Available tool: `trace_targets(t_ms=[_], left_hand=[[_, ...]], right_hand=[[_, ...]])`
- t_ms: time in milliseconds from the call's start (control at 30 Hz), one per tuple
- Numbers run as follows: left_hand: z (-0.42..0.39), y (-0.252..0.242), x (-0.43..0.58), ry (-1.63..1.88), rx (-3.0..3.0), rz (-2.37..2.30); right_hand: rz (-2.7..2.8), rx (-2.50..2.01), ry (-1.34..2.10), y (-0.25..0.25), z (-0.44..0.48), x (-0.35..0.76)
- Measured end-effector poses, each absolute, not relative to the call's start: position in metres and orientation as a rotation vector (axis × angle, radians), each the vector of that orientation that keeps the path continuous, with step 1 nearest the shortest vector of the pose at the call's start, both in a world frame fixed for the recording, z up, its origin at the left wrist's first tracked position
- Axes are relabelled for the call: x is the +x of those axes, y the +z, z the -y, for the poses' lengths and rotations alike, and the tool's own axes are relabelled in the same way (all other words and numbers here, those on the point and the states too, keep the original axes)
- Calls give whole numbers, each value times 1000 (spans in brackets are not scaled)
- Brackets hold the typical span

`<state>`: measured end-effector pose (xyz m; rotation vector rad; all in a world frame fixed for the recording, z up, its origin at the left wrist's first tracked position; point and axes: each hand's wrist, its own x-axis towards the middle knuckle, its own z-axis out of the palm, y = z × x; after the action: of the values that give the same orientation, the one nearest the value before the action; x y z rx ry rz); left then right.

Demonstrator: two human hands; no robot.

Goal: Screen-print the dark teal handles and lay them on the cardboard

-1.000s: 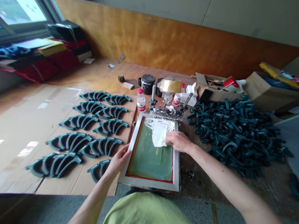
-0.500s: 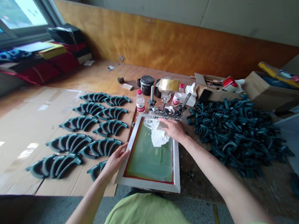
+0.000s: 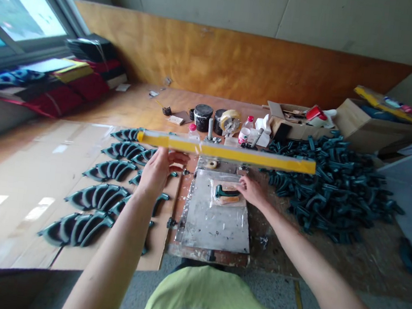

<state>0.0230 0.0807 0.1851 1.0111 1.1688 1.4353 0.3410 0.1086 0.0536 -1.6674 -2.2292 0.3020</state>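
My left hand (image 3: pixel 160 168) grips the near edge of a printing screen frame (image 3: pixel 228 153), which is swung up on its hinge so that I see its yellow-taped edge. Under the raised frame lies a grey base plate (image 3: pixel 216 225) covered in clear film. A dark teal curved plastic part (image 3: pixel 226 192) sits on the plate in a pale holder. My right hand (image 3: pixel 250 189) rests at the right end of that part, fingers curled and touching it.
Rows of teal curved parts (image 3: pixel 95 194) lie on cardboard to the left. A big heap of the same parts (image 3: pixel 331 186) fills the right. Ink jars (image 3: pixel 203 115), a tape roll (image 3: pixel 230 120), small bottles and cardboard boxes (image 3: pixel 369 124) stand behind the plate.
My left hand has lifted the screen frame from flat to raised. My right hand left the white rag on the mesh and moved down to the teal part on the plate.
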Motion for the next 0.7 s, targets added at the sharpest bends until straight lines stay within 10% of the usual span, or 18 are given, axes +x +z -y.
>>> trace_targets(t_ms=[467, 700], left_hand=[[34, 41, 71, 856, 489, -1329], [99, -3, -75, 799, 559, -2135]], right_hand=[[2613, -1037, 201, 56, -15, 269], [1901, -2459, -194, 46, -40, 471]])
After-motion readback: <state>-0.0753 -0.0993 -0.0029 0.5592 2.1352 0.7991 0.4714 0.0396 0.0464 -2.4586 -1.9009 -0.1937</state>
